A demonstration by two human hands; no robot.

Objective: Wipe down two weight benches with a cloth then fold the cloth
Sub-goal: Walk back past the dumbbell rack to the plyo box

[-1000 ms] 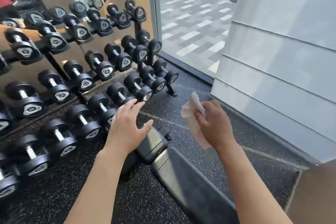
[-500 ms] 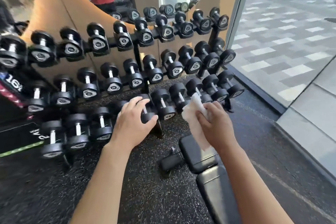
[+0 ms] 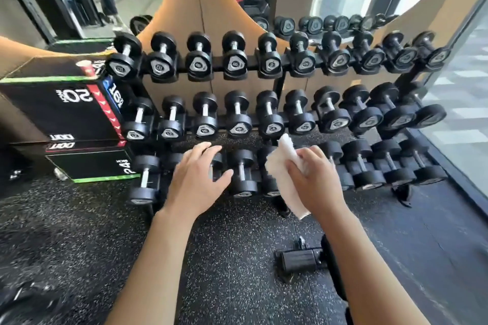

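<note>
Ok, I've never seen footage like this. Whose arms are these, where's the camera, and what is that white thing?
There is no machine here. The arms belong to a person, and the single camera sits on that person's head, looking forward and down, so you see both forearms reaching out from the bottom edge. The wide lens bends the picture at its edges.

The right hand grips a white cloth, the wiping rag for the job. The left hand holds nothing; its fingers are spread and relaxed, in the air.

Beyond the hands stands a rack with three rows of black dumbbells, and stacked black jump boxes sit to its left. At the lower right, the end of a bench shows on the speckled floor, mostly hidden by the right arm.
</note>
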